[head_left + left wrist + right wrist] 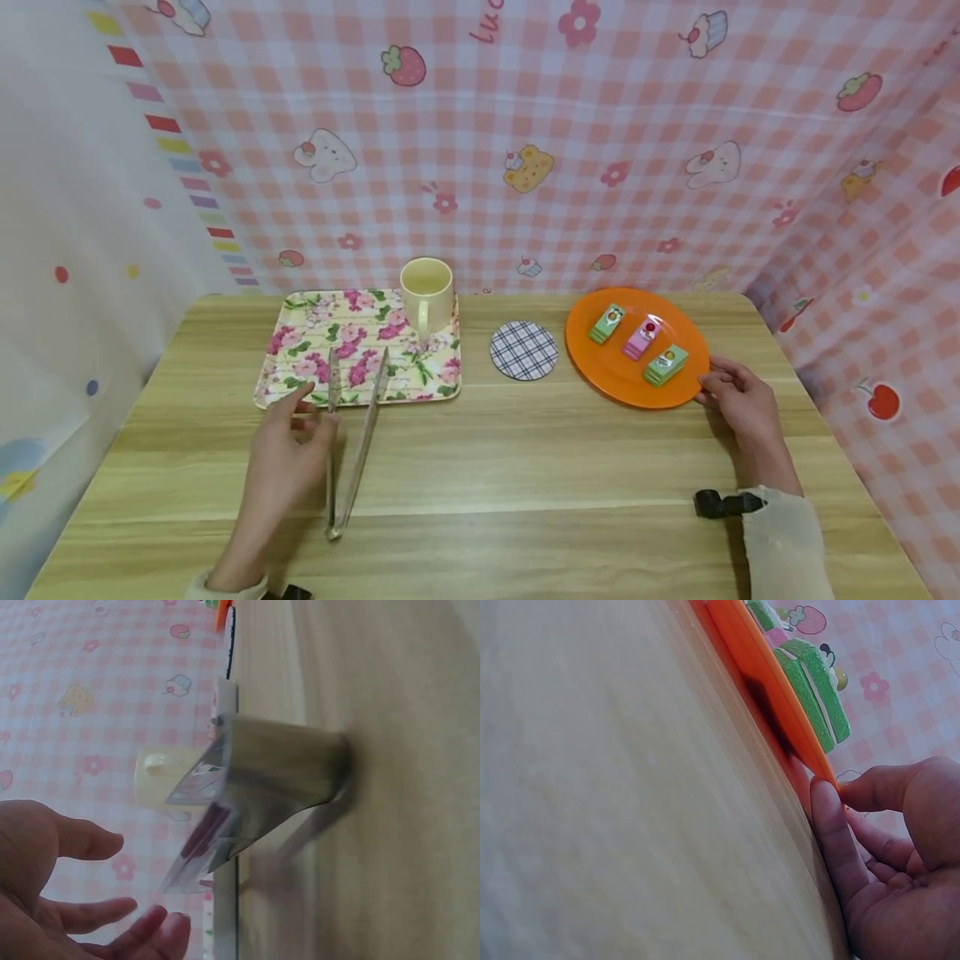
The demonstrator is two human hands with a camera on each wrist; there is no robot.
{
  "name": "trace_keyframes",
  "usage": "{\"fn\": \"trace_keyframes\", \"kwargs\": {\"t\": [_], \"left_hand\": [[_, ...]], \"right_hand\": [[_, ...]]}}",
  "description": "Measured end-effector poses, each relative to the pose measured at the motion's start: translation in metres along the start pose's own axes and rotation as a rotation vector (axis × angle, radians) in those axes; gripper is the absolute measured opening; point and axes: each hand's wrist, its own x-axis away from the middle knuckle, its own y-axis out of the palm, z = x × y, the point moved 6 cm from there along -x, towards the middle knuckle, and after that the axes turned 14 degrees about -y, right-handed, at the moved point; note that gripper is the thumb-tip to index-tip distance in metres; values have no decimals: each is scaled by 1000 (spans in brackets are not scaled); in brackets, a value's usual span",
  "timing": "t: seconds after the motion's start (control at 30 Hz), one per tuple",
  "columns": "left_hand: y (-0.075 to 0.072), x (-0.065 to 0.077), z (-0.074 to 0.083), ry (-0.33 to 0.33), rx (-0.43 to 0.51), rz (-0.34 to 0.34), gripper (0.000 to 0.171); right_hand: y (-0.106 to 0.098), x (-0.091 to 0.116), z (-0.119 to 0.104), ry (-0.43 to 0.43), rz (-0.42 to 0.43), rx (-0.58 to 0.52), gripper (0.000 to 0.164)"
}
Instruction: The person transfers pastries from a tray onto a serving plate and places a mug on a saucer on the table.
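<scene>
My right hand (750, 412) pinches the right rim of an orange plate (600, 367) between thumb and fingers; in the right wrist view the rim (810, 731) on that side appears slightly raised off the table. Three small cake-slice-like pieces lie on the plate: a green one (607, 323), a pink one (642, 338) and another green one (665, 366). My left hand (288, 450) is beside metal tongs (363, 442) with spread arms, whose tips reach over a floral tray (300, 367). The left wrist view shows its fingers (90, 913) loosely bent, apart from the tongs.
A pale yellow mug (427, 292) stands at the back right of the tray. Between tray and plate lies a round checked coaster (523, 351). Checked curtains (480, 167) hang behind the wooden table (525, 483) and along its right side.
</scene>
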Motion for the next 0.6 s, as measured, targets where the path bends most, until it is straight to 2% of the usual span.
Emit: {"fn": "trace_keyframes", "kwargs": {"t": [0.13, 0.33, 0.5, 0.6], "left_hand": [[-7, -2, 7, 36, 47, 61, 48], [-10, -8, 16, 74, 101, 66, 46], [-11, -13, 21, 129, 113, 42, 46], [-7, -16, 25, 143, 135, 6, 47]], "right_hand": [[-1, 2, -4, -12, -18, -29, 53], [-6, 3, -7, -59, -33, -14, 52], [-7, 3, -16, -144, -63, 139, 55], [-13, 6, -21, -163, -52, 208, 60]]}}
